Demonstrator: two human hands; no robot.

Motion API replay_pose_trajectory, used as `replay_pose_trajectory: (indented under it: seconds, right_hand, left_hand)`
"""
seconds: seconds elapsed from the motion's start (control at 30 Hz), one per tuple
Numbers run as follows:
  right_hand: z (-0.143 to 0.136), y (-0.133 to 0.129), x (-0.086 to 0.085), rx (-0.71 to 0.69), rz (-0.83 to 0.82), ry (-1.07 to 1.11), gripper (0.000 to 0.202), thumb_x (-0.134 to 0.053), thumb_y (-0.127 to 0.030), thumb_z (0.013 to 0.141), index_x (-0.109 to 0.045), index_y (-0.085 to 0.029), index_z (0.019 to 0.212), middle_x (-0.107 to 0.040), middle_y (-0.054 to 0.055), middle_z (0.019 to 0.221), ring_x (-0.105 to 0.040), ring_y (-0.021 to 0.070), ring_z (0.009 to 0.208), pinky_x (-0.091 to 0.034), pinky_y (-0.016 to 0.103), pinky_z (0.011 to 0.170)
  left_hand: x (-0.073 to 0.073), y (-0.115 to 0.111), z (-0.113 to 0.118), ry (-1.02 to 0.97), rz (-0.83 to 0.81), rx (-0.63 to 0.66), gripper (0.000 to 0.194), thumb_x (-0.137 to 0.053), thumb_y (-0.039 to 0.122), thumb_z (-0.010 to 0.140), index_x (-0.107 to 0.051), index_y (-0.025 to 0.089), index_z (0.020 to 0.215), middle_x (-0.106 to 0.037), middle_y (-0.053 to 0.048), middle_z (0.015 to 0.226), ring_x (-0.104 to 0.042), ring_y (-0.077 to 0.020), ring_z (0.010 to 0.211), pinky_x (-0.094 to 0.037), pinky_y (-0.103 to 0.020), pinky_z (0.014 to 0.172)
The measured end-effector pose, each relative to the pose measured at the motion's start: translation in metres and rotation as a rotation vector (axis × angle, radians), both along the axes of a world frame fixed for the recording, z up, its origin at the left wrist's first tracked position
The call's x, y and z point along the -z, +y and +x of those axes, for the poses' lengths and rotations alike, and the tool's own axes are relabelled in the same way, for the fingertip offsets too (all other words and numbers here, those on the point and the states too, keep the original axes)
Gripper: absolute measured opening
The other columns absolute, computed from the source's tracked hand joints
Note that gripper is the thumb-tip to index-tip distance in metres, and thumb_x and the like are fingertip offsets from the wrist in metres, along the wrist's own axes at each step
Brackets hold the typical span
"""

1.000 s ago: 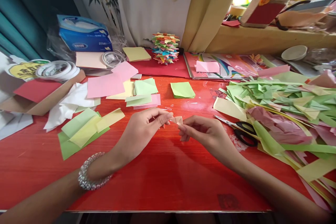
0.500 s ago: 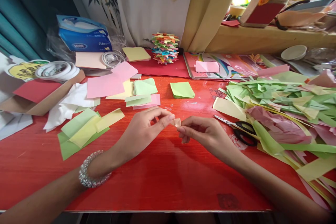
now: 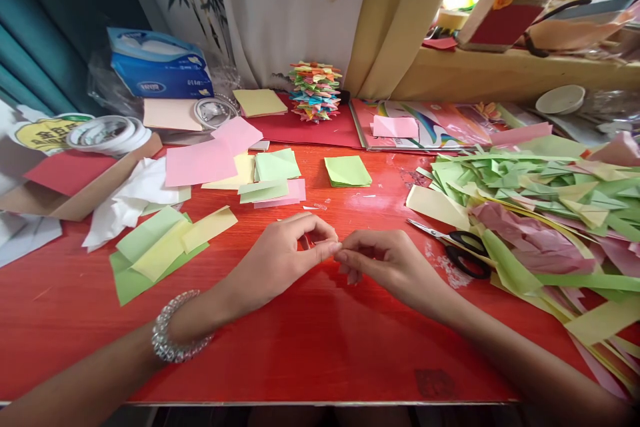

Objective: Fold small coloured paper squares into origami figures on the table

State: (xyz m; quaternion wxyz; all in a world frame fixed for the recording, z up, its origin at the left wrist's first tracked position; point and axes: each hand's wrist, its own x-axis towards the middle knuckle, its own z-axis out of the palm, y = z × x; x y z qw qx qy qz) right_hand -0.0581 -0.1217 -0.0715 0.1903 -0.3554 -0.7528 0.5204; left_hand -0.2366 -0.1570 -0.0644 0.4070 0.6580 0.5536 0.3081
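Note:
Both of my hands meet above the middle of the red table (image 3: 320,353), fingertips touching. My left hand (image 3: 295,250) is closed in a pinch, thumb against the index finger. Closed in the same way, my right hand (image 3: 380,255) presses its thumb and fingers against the left fingertips. Between them is a small, pale folded piece of paper, now almost wholly hidden by the fingers. Just beyond the hands lies a stack of light green paper slips (image 3: 347,171). To the right of my right hand are black-handled scissors (image 3: 467,250).
At right lies a heap of folded green paper pieces (image 3: 530,180) with crumpled pink paper (image 3: 535,237). Loose slips (image 3: 165,247) lie at left, near white tissue (image 3: 125,200) and a cardboard box (image 3: 80,197) holding tape rolls (image 3: 107,137). A colourful folded-paper tower (image 3: 316,93) stands behind.
My fingertips have come together and sunk slightly toward me. The pale folded piece of paper, visible between them before, is now covered by the fingers.

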Motion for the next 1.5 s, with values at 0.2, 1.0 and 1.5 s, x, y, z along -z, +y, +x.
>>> replay_pose_trajectory:
  seconds: [0.2, 1.0, 1.5]
  right_hand:
    - [-0.001, -0.003, 0.0, -0.043, 0.133, -0.04, 0.017, -0.05, -0.021, 0.084, -0.06, -0.015, 0.071, -0.061, -0.002, 0.062, -0.055, 0.0074, 0.054, -0.04, 0.019, 0.054]
    - [0.002, 0.001, 0.0, 0.031, 0.152, 0.025, 0.017, -0.047, -0.025, 0.086, -0.053, -0.017, 0.072, -0.052, -0.002, 0.064, -0.047, 0.0085, 0.059, -0.038, 0.021, 0.054]
    - [0.004, 0.009, 0.007, 0.141, 0.166, 0.011, 0.026, -0.048, -0.037, 0.085, -0.046, -0.018, 0.068, -0.05, -0.003, 0.06, -0.05, 0.0087, 0.053, -0.038, 0.021, 0.053]
  left_hand:
    - [-0.001, -0.006, 0.004, 0.045, 0.063, -0.006, 0.02, -0.049, 0.029, 0.085, -0.054, 0.019, 0.068, -0.059, 0.004, 0.07, -0.052, -0.011, 0.068, -0.039, -0.023, 0.063]
    - [-0.003, -0.001, 0.001, 0.144, 0.162, -0.025, 0.024, -0.045, 0.037, 0.087, -0.056, 0.02, 0.073, -0.057, 0.003, 0.074, -0.051, -0.0114, 0.07, -0.039, -0.024, 0.065]
    - [-0.005, 0.006, -0.01, 0.134, 0.129, -0.091, 0.027, -0.039, 0.039, 0.089, -0.06, 0.022, 0.088, -0.063, 0.001, 0.091, -0.056, -0.0136, 0.082, -0.043, -0.026, 0.075]
